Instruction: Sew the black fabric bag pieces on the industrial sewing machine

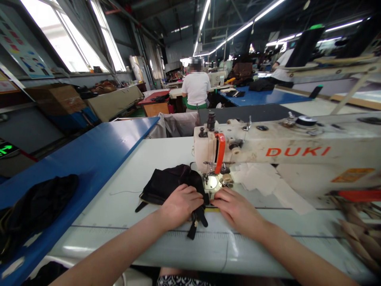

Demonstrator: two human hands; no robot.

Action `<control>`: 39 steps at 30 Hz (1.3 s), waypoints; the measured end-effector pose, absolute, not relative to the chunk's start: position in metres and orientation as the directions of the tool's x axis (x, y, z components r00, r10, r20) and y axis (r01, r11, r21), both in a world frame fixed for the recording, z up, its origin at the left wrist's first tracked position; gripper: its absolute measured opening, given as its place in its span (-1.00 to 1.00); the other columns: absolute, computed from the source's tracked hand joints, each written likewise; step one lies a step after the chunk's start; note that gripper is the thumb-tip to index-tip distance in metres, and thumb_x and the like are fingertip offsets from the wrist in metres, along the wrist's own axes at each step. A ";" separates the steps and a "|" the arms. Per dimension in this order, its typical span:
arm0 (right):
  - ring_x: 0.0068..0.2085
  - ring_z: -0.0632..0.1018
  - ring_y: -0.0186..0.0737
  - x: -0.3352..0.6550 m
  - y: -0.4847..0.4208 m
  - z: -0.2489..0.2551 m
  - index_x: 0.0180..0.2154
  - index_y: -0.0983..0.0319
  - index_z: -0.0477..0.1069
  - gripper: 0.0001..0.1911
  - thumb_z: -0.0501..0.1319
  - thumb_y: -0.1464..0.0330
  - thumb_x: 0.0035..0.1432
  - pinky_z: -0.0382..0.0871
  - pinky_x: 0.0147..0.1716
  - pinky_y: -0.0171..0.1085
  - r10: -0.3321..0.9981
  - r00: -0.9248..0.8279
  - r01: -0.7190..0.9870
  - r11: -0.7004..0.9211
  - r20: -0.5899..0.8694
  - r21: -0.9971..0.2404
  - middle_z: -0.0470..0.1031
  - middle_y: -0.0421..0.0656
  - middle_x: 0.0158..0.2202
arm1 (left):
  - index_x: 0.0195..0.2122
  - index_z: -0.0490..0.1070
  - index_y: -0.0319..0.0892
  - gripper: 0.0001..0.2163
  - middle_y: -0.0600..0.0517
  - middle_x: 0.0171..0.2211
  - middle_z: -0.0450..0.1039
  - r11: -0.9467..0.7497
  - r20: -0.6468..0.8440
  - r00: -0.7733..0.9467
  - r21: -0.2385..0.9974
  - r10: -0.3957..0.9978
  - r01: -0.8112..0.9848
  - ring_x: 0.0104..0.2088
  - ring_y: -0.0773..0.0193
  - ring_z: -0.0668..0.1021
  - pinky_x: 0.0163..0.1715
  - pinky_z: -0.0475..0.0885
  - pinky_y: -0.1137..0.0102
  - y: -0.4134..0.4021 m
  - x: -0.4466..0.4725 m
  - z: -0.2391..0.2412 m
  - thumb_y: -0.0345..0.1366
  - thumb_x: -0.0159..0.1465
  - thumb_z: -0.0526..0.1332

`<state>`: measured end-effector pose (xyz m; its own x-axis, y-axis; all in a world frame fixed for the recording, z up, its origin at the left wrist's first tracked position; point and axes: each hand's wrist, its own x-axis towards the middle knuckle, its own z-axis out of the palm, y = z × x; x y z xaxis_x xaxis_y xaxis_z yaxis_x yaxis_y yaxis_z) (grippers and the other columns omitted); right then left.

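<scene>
A black fabric pouch (166, 180) with a zipper edge and short straps lies on the pale sewing table (119, 190), left of the needle area. My left hand (183, 204) is closed over its right part, fingers curled on the cloth. My right hand (233, 206) sits just right of it, fingertips pinched together at a small dark edge below the lit needle plate (212, 182). What those fingertips hold is too small to make out. Above both hands stands the head of the white sewing machine (205, 149), with an orange lever.
Pale paper or cloth pieces (264, 180) lie under the machine arm. On the blue table (98, 147) at the left rests a pile of black fabric items (41, 206). A person in a white shirt (195, 88) sits ahead, facing away. Brown pieces (360, 238) are at the right edge.
</scene>
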<state>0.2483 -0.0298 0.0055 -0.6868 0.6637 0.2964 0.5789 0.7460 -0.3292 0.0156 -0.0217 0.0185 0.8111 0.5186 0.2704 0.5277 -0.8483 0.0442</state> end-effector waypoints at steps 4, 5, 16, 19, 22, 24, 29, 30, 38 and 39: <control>-0.17 0.38 -0.14 0.245 -0.029 0.005 -0.16 0.24 0.44 -0.75 0.05 0.53 0.20 0.35 -0.16 -0.15 0.683 -0.659 0.597 0.730 0.316 -0.332 0.43 -0.10 -0.28 | -0.03 0.35 -0.20 -0.75 -0.01 -0.06 0.45 -0.858 0.168 0.842 0.076 0.513 0.508 -0.07 0.16 0.41 -0.10 0.29 0.26 -0.022 0.014 0.028 -0.41 0.26 0.13; -0.17 0.39 -0.14 0.243 -0.029 0.005 -0.17 0.24 0.44 -0.76 0.05 0.52 0.20 0.35 -0.15 -0.14 0.678 -0.663 0.597 0.734 0.316 -0.324 0.43 -0.10 -0.28 | -0.02 0.35 -0.21 -0.75 -0.02 -0.06 0.45 -0.862 0.153 0.848 0.073 0.507 0.502 -0.07 0.16 0.41 -0.09 0.29 0.26 -0.022 0.014 0.030 -0.40 0.27 0.12; -0.19 0.38 -0.12 0.241 -0.029 0.013 -0.23 0.24 0.46 -0.78 0.05 0.46 0.23 0.34 -0.18 -0.14 0.652 -0.700 0.576 0.757 0.292 -0.310 0.41 -0.08 -0.30 | -0.03 0.38 -0.19 -0.78 -0.05 -0.13 0.49 -0.877 0.169 0.864 0.000 0.474 0.481 -0.12 0.20 0.46 -0.16 0.37 0.31 -0.018 0.014 0.030 -0.38 0.32 0.07; -0.17 0.37 -0.12 0.242 -0.029 0.012 -0.22 0.25 0.46 -0.79 0.05 0.47 0.23 0.33 -0.16 -0.14 0.648 -0.713 0.576 0.759 0.267 -0.304 0.40 -0.08 -0.29 | -0.08 0.40 -0.22 -0.79 -0.07 -0.15 0.50 -0.878 0.216 0.862 -0.036 0.459 0.477 -0.14 0.19 0.47 -0.19 0.39 0.31 -0.019 0.015 0.024 -0.37 0.35 0.03; -0.18 0.37 -0.12 0.242 -0.025 0.013 -0.23 0.25 0.46 -0.80 0.06 0.47 0.22 0.32 -0.16 -0.15 0.638 -0.726 0.572 0.767 0.256 -0.290 0.40 -0.08 -0.29 | -0.10 0.41 -0.24 -0.77 -0.09 -0.12 0.49 -0.874 0.272 0.850 -0.059 0.451 0.483 -0.13 0.18 0.47 -0.19 0.40 0.29 -0.019 0.014 0.018 -0.37 0.37 -0.01; -0.19 0.37 -0.13 0.242 -0.021 0.013 -0.25 0.26 0.45 -0.81 0.06 0.48 0.22 0.32 -0.16 -0.15 0.628 -0.736 0.570 0.776 0.252 -0.271 0.40 -0.08 -0.30 | -0.10 0.41 -0.24 -0.77 -0.09 -0.11 0.49 -0.869 0.286 0.842 -0.059 0.457 0.491 -0.13 0.18 0.47 -0.18 0.41 0.29 -0.016 0.014 0.014 -0.37 0.37 -0.01; -0.19 0.38 -0.13 0.244 -0.005 0.011 -0.26 0.25 0.46 -0.80 0.06 0.48 0.22 0.29 -0.17 -0.16 0.628 -0.735 0.588 0.778 0.258 -0.220 0.41 -0.08 -0.30 | -0.13 0.43 -0.23 -0.79 -0.05 -0.12 0.51 -0.856 0.315 0.823 -0.059 0.472 0.513 -0.14 0.19 0.47 -0.17 0.43 0.29 0.001 0.017 0.009 -0.38 0.36 0.02; -0.20 0.39 -0.14 0.244 -0.003 0.010 -0.26 0.25 0.46 -0.80 0.06 0.48 0.22 0.29 -0.18 -0.17 0.633 -0.728 0.595 0.774 0.264 -0.215 0.41 -0.08 -0.30 | -0.13 0.43 -0.23 -0.79 -0.05 -0.13 0.51 -0.855 0.318 0.822 -0.061 0.473 0.515 -0.15 0.19 0.47 -0.17 0.43 0.29 0.004 0.017 0.008 -0.38 0.35 0.02; -0.30 0.41 -0.19 0.244 0.006 0.009 -0.27 0.22 0.47 -0.79 0.05 0.45 0.24 0.24 -0.31 -0.22 0.697 -0.664 0.664 0.716 0.271 -0.214 0.44 -0.11 -0.30 | -0.09 0.44 -0.22 -0.77 -0.06 -0.10 0.50 -0.865 0.292 0.834 -0.038 0.469 0.500 -0.12 0.20 0.49 -0.13 0.44 0.28 0.025 0.018 0.006 -0.38 0.35 0.03; -0.29 0.41 -0.19 0.243 0.006 0.009 -0.26 0.22 0.47 -0.78 0.04 0.46 0.24 0.24 -0.29 -0.22 0.700 -0.658 0.665 0.713 0.277 -0.222 0.44 -0.10 -0.30 | -0.10 0.45 -0.22 -0.77 -0.06 -0.10 0.51 -0.868 0.294 0.835 -0.034 0.466 0.496 -0.12 0.21 0.49 -0.12 0.43 0.28 0.027 0.018 0.006 -0.38 0.35 0.03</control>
